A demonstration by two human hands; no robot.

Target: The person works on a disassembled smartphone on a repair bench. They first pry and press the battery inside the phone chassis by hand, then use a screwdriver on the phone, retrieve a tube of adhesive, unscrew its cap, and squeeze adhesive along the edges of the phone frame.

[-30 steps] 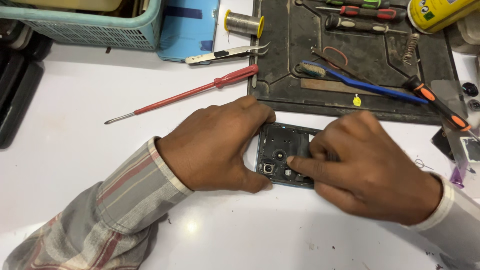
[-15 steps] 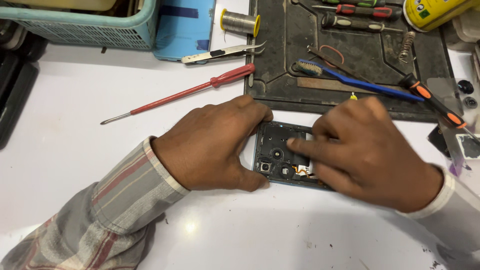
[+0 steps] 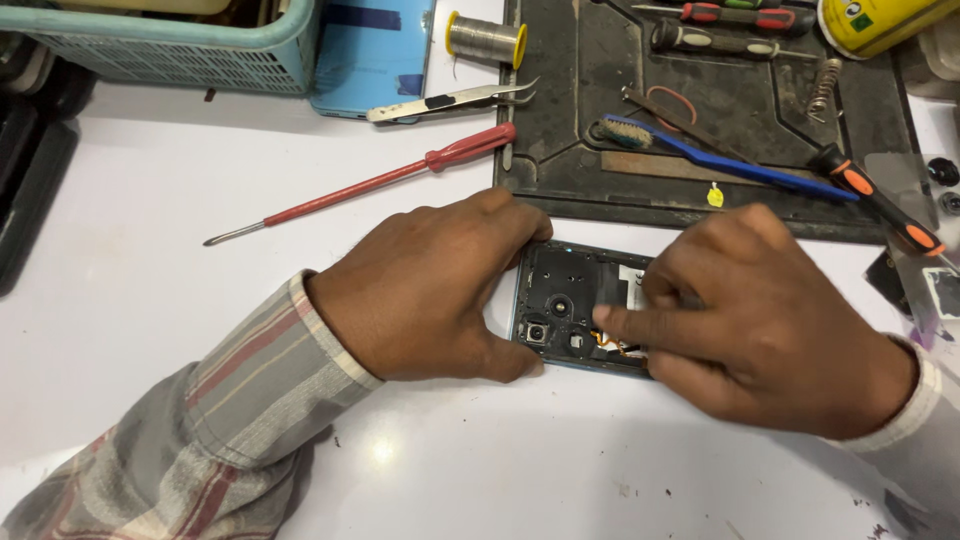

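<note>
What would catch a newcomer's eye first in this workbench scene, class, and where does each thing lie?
First, the two hands at the centre: the left hand steadies the opened dark phone with its back cover off, while the right hand presses a finger onto its inner parts. Behind them, the long red-handled screwdriver lies slanted on the white table. At upper right sits the dark square work mat strewn with tools.

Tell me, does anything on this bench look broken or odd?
The phone between the left hand and right hand lies with its back cover off, camera modules and inner boards bared. The dark work mat is grimy. Nothing looks spilled; the red screwdriver lies loose.
</note>
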